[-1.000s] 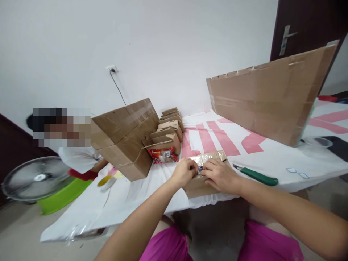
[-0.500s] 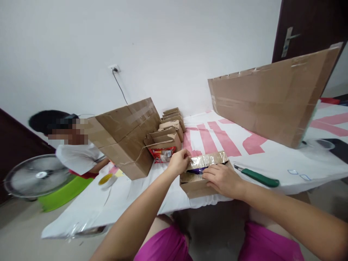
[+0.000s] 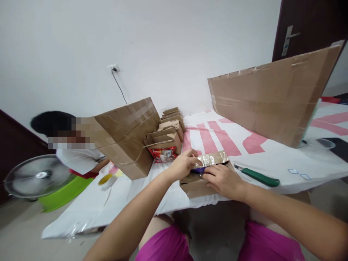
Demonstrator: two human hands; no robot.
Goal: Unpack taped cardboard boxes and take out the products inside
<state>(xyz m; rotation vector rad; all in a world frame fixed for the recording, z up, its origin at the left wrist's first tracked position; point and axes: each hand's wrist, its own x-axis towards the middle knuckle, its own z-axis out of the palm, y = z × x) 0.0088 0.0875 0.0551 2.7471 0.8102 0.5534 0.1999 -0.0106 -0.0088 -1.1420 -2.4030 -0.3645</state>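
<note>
A small brown cardboard box (image 3: 199, 189) with shiny clear tape on its raised back flap (image 3: 213, 158) sits at the table's front edge. Something purple (image 3: 198, 170) shows in the gap under the flap; its kind is hidden. My left hand (image 3: 185, 166) is closed over the box's left end, fingers bent at the flap and the gap. On the right side, my right hand (image 3: 224, 179) grips the front edge, its fingertips reaching into the gap. A green utility knife (image 3: 260, 177) with its blade showing lies right of the box.
Several opened cardboard boxes (image 3: 172, 125) stand in a row, a red snack packet (image 3: 163, 154) at the nearest. Large cardboard panels rise left (image 3: 127, 134) and right (image 3: 272, 98). At left are a tape roll (image 3: 107, 180), another person (image 3: 78, 156) and a fan (image 3: 40, 175).
My left hand has moved right and inward from the flap's left corner, its fingers now over the gap. My right hand and the box have hardly moved.
</note>
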